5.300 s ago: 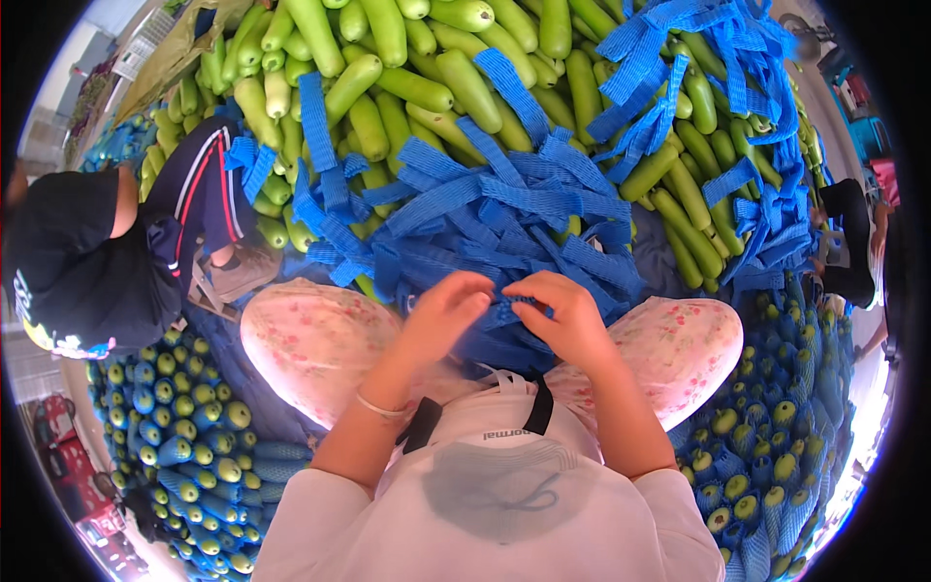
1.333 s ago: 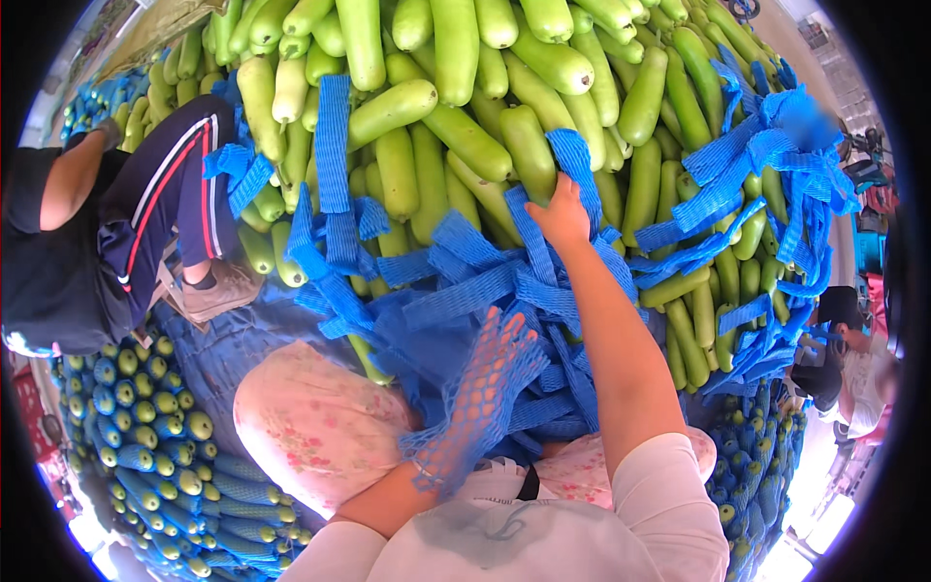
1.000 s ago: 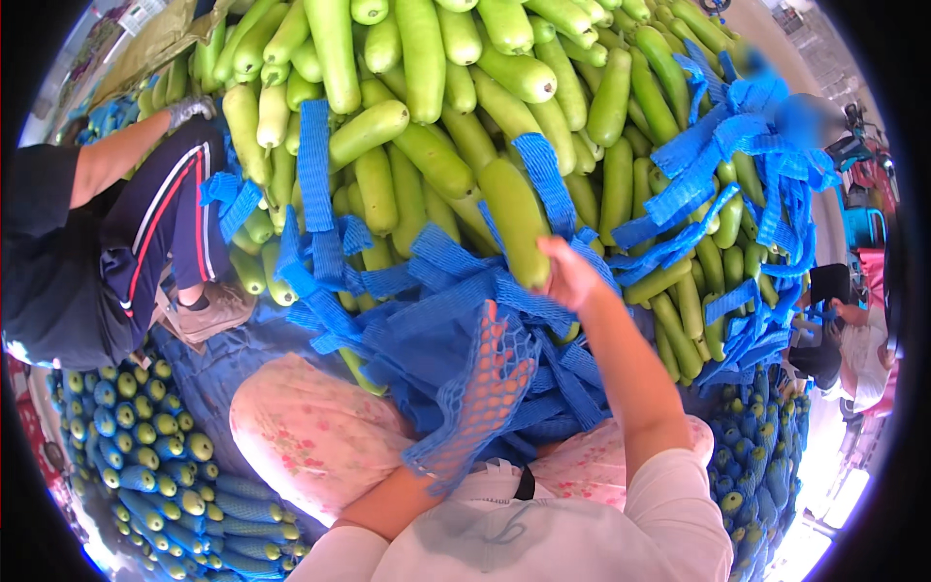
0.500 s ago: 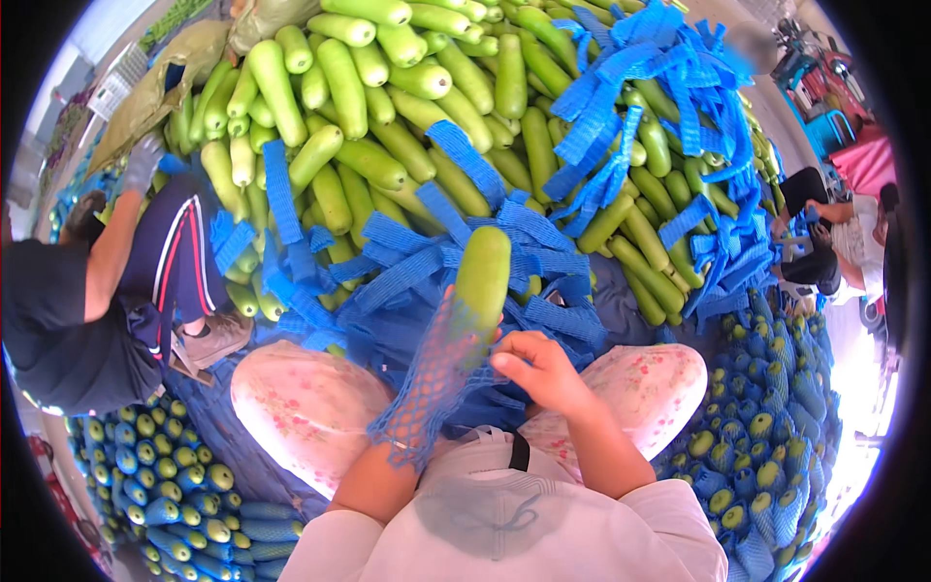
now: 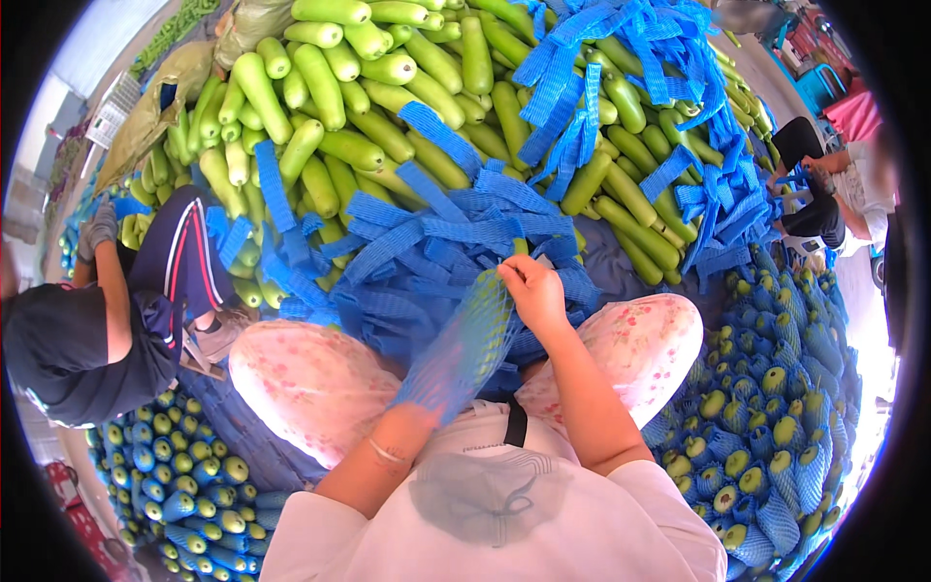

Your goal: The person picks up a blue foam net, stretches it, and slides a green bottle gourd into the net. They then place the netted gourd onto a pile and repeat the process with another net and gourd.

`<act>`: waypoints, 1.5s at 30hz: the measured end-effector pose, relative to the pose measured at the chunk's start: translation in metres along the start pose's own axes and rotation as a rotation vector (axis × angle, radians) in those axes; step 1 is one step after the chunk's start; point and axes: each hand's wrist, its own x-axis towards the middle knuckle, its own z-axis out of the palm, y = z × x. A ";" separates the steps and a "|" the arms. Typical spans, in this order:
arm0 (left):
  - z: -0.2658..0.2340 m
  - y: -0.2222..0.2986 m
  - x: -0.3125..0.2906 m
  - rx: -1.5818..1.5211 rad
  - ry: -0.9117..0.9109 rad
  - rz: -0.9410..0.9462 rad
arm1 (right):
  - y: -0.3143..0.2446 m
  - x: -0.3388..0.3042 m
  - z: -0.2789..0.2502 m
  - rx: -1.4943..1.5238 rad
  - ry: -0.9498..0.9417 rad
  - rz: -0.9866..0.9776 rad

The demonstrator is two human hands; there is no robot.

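Note:
A long pale-green gourd (image 5: 488,303) shows through a blue foam-net sleeve (image 5: 464,341) above my lap. My left hand (image 5: 427,400) is inside the lower end of the sleeve. Netting and motion blur hide its fingers, so its grip does not show. My right hand (image 5: 531,289) is closed, thumb and fingers pinching the sleeve's upper edge. Beyond my hands lies a heap of loose blue net sleeves (image 5: 436,233).
A big pile of bare green gourds (image 5: 364,136) rises in front. More blue sleeves (image 5: 601,48) lie on its right. Netted gourds are stacked at lower left (image 5: 179,475) and lower right (image 5: 747,456). One person (image 5: 82,330) sits at left, another (image 5: 858,184) at far right.
The gourd stood bare above the sleeve and is now inside the netting. My right hand has moved up and forward onto the sleeve's edge. My left hand has moved back.

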 end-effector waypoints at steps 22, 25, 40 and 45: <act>0.099 0.103 -0.062 1.314 -1.184 -0.302 | -0.007 -0.090 -0.100 1.753 -0.664 0.493; 0.036 0.139 -0.042 1.038 -1.103 0.145 | 0.038 -0.125 -0.182 1.620 -0.118 0.405; 0.038 0.084 -0.023 0.983 -0.097 0.605 | 0.163 -0.198 -0.204 -0.800 -0.251 0.323; 0.000 0.094 -0.013 0.965 0.019 0.565 | 0.074 -0.140 -0.224 -0.751 0.155 0.010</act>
